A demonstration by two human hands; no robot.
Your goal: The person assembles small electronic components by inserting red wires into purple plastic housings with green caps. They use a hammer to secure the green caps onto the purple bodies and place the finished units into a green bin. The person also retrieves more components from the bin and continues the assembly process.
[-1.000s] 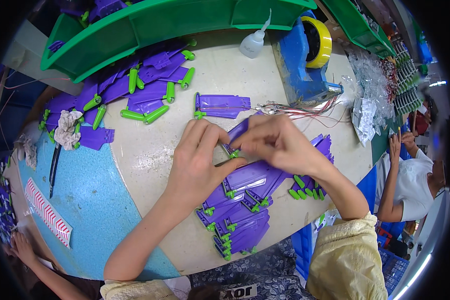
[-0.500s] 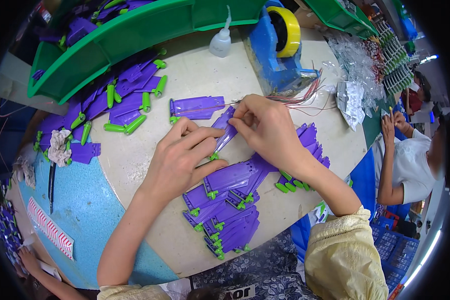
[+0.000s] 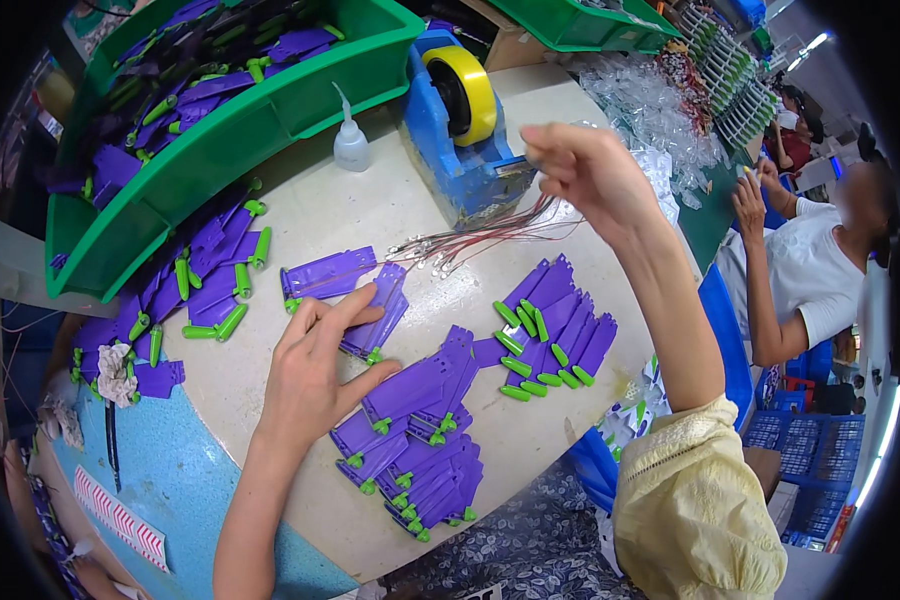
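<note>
My left hand (image 3: pixel 315 365) rests on the table with its fingertips on a purple plastic piece (image 3: pixel 390 312) that has a green end. Its thumb is stretched away, close to a pile of similar purple pieces (image 3: pixel 420 390). My right hand (image 3: pixel 595 180) is raised beside the cutting edge of a blue tape dispenser (image 3: pixel 450 180) with a yellow roll (image 3: pixel 480 95). Its fingers are curled together; anything between them is too small to make out. Thin red and black wires (image 3: pixel 470 240) with small pale ends lie between the dispenser and the purple pieces. Another purple piece (image 3: pixel 330 272) lies beside the left fingertips.
A green bin (image 3: pixel 240 125) full of purple and green parts stands at the back left, with more parts heaped below it. A white squeeze bottle (image 3: pixel 351 145) stands by the dispenser. More purple pieces (image 3: pixel 570 330) lie to the right. A co-worker (image 3: pixel 810 250) sits at far right.
My right hand has left the purple piece and risen to the tape dispenser's cutting edge. My left hand stays by the piece, its thumb now spread wider. The whole view has shifted.
</note>
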